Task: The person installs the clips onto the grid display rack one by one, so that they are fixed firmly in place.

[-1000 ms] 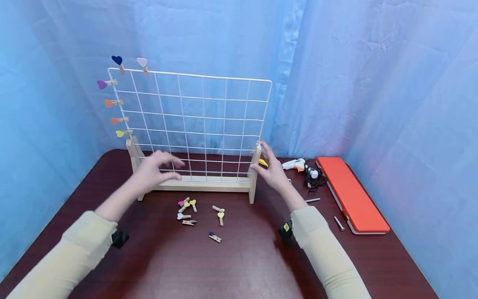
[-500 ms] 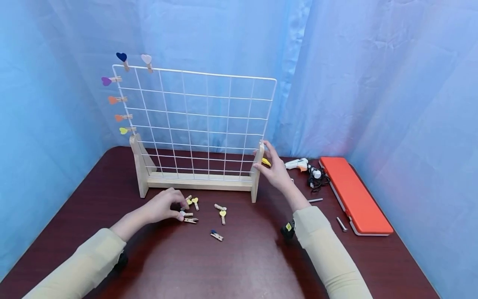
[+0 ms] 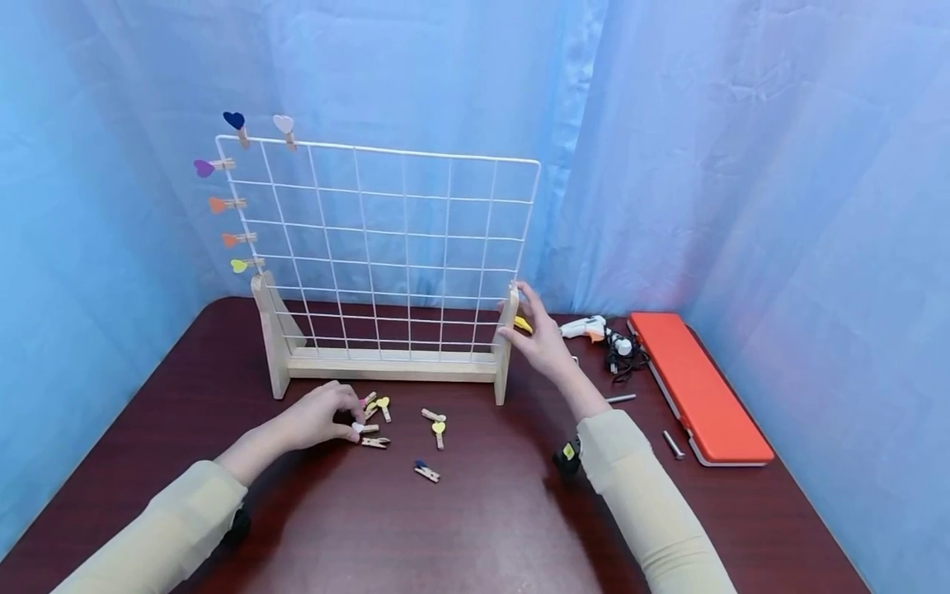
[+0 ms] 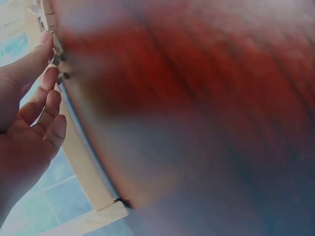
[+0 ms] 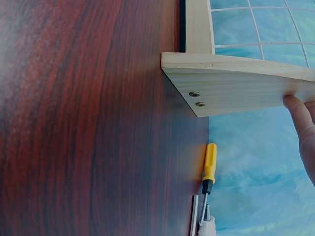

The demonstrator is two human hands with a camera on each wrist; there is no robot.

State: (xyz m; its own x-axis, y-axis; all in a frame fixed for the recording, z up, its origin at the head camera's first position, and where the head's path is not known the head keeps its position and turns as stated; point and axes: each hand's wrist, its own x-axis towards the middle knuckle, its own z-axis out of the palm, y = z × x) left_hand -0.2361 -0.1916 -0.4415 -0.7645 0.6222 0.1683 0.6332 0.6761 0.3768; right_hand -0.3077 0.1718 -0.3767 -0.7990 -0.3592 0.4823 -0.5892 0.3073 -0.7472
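My left hand (image 3: 319, 414) is low over the table, thumb and fingertips pinching the heart end of a white-heart clothespin (image 3: 369, 428). Close by lie a plain-looking clothespin (image 3: 375, 443) and a small cluster with yellow hearts (image 3: 383, 403) and a pink one. My right hand (image 3: 543, 340) holds the right upright of the wooden stand (image 3: 504, 351); in the right wrist view its thumb (image 5: 295, 110) lies against the upright's outer face. The stand carries a white wire grid (image 3: 404, 230). Several heart clothespins, such as a purple one (image 3: 204, 168), are clipped along its left and top edges.
Right of centre lie two clothespins, one with a yellow heart (image 3: 439, 429), and nearer me a dark blue one (image 3: 426, 471). Beyond the right hand are a yellow-handled screwdriver (image 5: 210, 164), a glue gun (image 3: 586, 327), a metal bolt (image 3: 674, 445) and a long orange case (image 3: 701, 388).
My left hand has come down from in front of the grid to the clothespins on the table, and its fingers have closed at the white-heart one. The right hand stays on the upright.
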